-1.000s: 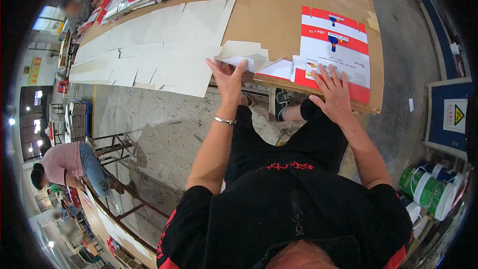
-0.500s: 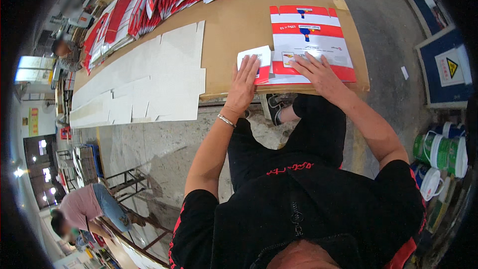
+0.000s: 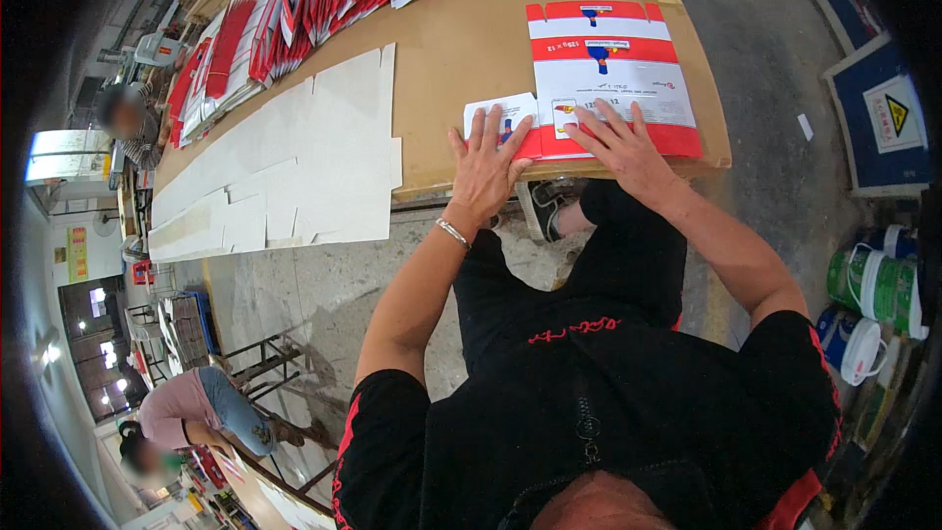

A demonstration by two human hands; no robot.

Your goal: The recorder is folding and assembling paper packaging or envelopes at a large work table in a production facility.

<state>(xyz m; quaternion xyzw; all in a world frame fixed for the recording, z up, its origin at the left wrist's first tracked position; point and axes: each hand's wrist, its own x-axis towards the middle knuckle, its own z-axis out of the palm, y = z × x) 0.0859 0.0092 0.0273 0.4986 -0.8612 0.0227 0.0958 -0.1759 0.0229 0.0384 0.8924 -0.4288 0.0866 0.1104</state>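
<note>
One carton (image 3: 613,86), red and white, is laid flat at the near edge of the table (image 3: 466,49). Its flap (image 3: 522,106), at eight o'clock, is covered by the left hand (image 3: 483,175); its lower part is overlaid by the right hand (image 3: 631,153); both with fingers spread open. White sheets (image 3: 324,142) are laid toward nine; a red-white stack (image 3: 339,0) is piled toward ten.

Brown table (image 3: 461,49), grey floor (image 3: 741,59), blue panel (image 3: 850,98) at right, bright pane (image 3: 64,155) at left, possibly a window
</note>
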